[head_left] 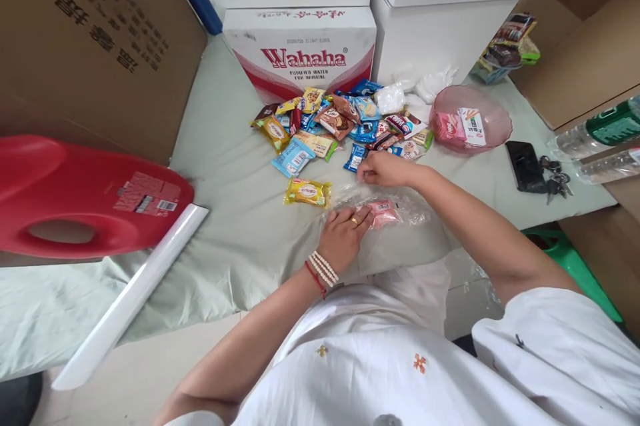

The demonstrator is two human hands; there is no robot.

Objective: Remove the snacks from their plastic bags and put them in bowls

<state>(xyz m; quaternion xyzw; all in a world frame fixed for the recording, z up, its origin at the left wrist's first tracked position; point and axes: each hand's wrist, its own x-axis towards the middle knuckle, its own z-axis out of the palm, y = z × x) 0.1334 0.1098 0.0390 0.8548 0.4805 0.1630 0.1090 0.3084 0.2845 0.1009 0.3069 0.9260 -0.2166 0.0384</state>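
Note:
My left hand (344, 234), with a ring and beaded bracelets, lies flat with fingers stretched over a clear plastic bag (417, 213) at the table's front edge. Its fingertips touch a pink snack packet (386, 213) in or under the film. Just beyond, my right hand (384, 169) has its fingers curled in and pressed together beside a small blue snack packet (354, 157); what they pinch, if anything, is hidden. A yellow wrapped snack (307, 193) sits to the left of both hands. Behind them spreads a pile of mixed snack packets (335, 121).
A pink bowl (493, 139) holding packets stands right of the pile, near a phone (525, 166), keys (556, 179) and plastic bottles (595, 136). A Wahaha carton (305, 56) backs the pile. At left are a red jug (100, 173) and a white strip (135, 293).

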